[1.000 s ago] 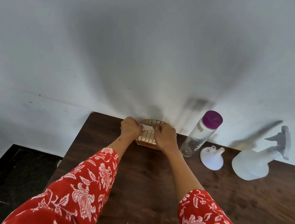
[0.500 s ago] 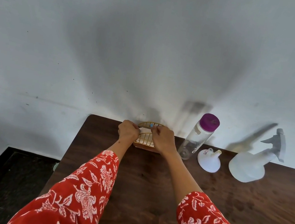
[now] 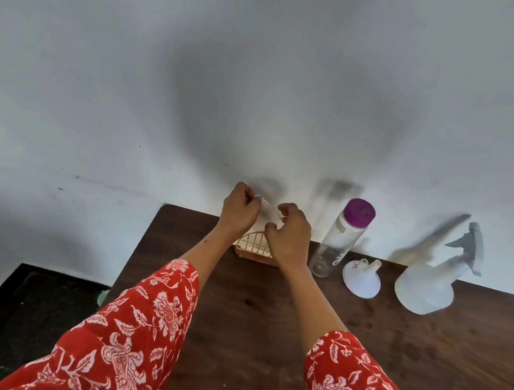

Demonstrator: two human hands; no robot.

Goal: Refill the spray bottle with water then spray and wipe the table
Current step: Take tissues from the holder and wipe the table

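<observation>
Spray bottle (image 3: 427,286) is standing at the table's (image 3: 422,375) far right, near the wall, just beside a white funnel (image 3: 362,279) and a clear water bottle (image 3: 340,239) with a purple cap. I am watching both hands working above the yellow napkin holder (image 3: 252,245): my left hand (image 3: 241,211) and right hand (image 3: 290,234) are each pinching a white tissue (image 3: 268,212) with curled fingers.

Both hands (image 3: 241,211) (image 3: 290,234) pinch white sheet (image 3: 267,211), probably tissue, above holder (image 3: 254,245).
</observation>
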